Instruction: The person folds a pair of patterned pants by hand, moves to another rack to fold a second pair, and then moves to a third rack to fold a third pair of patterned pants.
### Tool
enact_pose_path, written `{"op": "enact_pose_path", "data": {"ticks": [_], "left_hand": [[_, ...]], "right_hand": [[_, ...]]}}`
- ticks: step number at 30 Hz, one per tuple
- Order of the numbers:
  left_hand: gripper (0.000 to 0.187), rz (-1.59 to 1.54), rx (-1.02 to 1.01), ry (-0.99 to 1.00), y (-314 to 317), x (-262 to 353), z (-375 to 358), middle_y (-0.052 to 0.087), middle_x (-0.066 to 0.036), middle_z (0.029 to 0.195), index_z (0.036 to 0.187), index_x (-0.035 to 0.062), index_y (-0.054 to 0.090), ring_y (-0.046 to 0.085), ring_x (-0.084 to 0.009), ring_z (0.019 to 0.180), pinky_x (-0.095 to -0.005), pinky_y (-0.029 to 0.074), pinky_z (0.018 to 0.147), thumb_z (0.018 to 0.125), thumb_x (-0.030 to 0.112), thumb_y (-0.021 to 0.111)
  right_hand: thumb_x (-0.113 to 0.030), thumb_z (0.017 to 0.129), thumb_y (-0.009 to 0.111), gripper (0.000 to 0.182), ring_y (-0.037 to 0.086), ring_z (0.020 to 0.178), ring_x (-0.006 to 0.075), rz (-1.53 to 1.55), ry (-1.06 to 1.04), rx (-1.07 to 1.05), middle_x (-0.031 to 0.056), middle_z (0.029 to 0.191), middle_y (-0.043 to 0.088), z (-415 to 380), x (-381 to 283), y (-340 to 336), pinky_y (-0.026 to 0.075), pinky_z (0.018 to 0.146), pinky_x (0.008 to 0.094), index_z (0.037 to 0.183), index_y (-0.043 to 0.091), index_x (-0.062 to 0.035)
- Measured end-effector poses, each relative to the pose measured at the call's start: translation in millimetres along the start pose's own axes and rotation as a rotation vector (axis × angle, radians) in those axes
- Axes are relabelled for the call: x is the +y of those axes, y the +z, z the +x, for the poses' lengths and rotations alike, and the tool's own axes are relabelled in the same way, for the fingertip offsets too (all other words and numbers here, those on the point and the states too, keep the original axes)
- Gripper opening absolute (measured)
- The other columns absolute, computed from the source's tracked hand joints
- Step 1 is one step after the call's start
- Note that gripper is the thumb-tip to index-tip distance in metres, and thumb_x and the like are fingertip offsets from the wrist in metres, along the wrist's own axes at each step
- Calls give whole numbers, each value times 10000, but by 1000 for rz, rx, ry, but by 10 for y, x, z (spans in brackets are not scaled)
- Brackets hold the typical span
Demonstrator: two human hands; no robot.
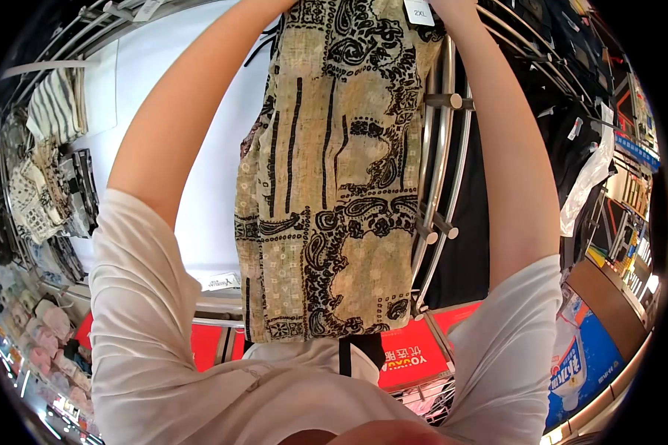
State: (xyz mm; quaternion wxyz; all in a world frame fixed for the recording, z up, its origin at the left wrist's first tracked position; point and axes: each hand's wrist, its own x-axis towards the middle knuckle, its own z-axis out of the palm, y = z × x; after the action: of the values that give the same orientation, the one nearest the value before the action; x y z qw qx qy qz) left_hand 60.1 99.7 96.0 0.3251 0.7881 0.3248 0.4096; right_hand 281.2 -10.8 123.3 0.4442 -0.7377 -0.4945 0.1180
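A beige garment with a black paisley and stripe pattern hangs lengthwise in front of my body, between my two raised arms. A white size tag marked 2XL lies at its top right. My left forearm reaches up to the garment's top left, where the hand is cut off by the upper edge of the view. Only the base of my right hand shows, beside the tag at the garment's top right. Its fingers are out of sight, so their grip on the cloth cannot be made out.
Curved metal rails run behind the garment, with dark clothes on the right. A white panel stands behind on the left, near more patterned clothes. Red printed boxes sit below; a blue box is at lower right.
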Motion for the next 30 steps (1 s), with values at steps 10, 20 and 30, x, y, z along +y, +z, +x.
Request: {"op": "enact_pose_path", "data": {"ticks": [10,20,30], "left_hand": [[514,265,-41,275,-293,371,-611,610,-232,1083,1337,28,559,595,-430,965,-495,483,889,832,43,654],[625,632,-491,237,-320,753,-2229,330,-210,1595,1492,264,468,266,-478,1481,-738,280,1102,927,402,698],[765,709,-478,-163,-440,917,-2684,211,-242,1648,1568,258,383,191,-488,1513,-741,224,1125,912,530,668]], "right_hand": [[-350,899,691,525,435,1373,404,-649,-543,-5,187,1454,533,-613,-527,258,313,1158,531,1344,613,-84],[-456,893,686,596,309,1468,432,-711,-525,3,122,1530,464,-933,-611,507,202,1163,679,1410,594,-175],[-486,895,673,593,258,1501,398,-741,-419,-74,99,1528,461,-985,-546,579,212,1157,684,1395,610,-173]]}}
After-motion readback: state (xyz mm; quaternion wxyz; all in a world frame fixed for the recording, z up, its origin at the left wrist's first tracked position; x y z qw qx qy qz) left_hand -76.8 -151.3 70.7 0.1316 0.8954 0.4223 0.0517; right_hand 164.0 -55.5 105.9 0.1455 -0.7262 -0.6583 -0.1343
